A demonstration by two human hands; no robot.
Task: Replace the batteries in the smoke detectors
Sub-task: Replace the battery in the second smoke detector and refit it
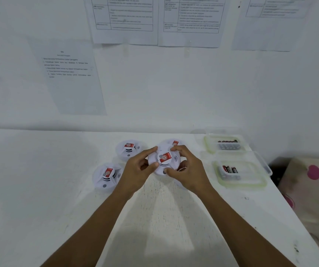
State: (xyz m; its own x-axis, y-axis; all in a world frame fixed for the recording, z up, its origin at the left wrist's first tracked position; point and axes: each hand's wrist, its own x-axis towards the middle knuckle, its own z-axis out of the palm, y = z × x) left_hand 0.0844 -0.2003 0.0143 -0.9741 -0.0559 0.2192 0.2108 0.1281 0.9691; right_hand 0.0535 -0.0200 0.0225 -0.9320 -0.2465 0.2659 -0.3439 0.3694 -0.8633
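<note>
one smoke detector (164, 158) gripped by left hand (136, 172) and right hand (189, 170).

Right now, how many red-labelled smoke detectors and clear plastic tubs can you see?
Smoke detectors: 4, one held and three lying on the table.
Clear tubs with batteries: 2.
Total: 6.

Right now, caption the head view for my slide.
Left hand and right hand hold a detector over the table; battery tubs at right.
</note>
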